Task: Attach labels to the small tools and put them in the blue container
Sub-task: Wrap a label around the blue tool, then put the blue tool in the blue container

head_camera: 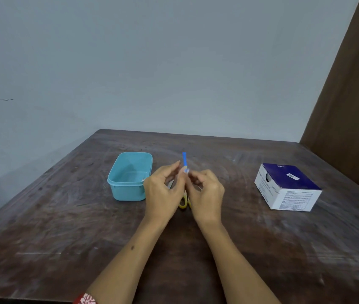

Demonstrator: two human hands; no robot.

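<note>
My left hand (163, 191) and my right hand (207, 194) meet above the middle of the table, fingertips pinched together. Between them stands a small blue tool (184, 160), upright, with a pale label (186, 171) at its lower part where the fingers touch. Both hands grip it. Below the hands, yellow scissor handles (184, 202) lie on the table, their blades mostly hidden. The open light blue container (130, 189) sits just left of my left hand, with a small item barely visible at its right inner wall.
A dark blue and white cardboard box (288, 187) sits on the right side of the brown wooden table (64, 227). A grey wall stands behind the table. A brown panel (349, 95) rises at the far right.
</note>
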